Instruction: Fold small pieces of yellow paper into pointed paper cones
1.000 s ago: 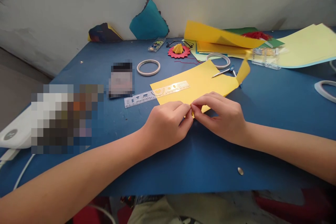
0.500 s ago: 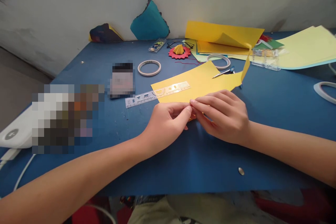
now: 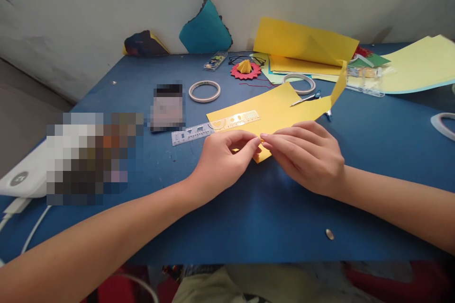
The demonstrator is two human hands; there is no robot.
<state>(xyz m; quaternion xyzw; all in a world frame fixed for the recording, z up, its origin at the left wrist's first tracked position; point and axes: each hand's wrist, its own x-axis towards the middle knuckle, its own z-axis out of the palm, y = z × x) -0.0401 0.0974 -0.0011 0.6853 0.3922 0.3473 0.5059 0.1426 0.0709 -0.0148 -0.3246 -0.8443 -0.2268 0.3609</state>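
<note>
Above the near edge of a yellow paper sheet (image 3: 280, 104), my left hand (image 3: 229, 156) and my right hand (image 3: 307, 156) meet fingertip to fingertip. Both are closed in a pinch, with a small piece of yellow paper (image 3: 262, 140) between them, mostly hidden by the fingers. A clear plastic stencil ruler (image 3: 192, 133) lies partly on the sheet, just beyond my left hand. Scissors (image 3: 307, 98) rest on the sheet's far right part, beyond my right hand. A strip of the sheet curls upward at its right end.
Tape rolls (image 3: 204, 92) lie on the blue table (image 3: 227, 227). Behind are a red and yellow paper flower (image 3: 245, 70), eyeglasses (image 3: 249, 60) and a folded yellow sheet (image 3: 302, 40). Pale sheets (image 3: 419, 66) are at right, a white power bank (image 3: 28, 170) at left.
The fingertips have shifted slightly, and the right hand sits a little further right. More of the yellow sheet's near corner shows below the fingers. The camera view has shifted slightly.
</note>
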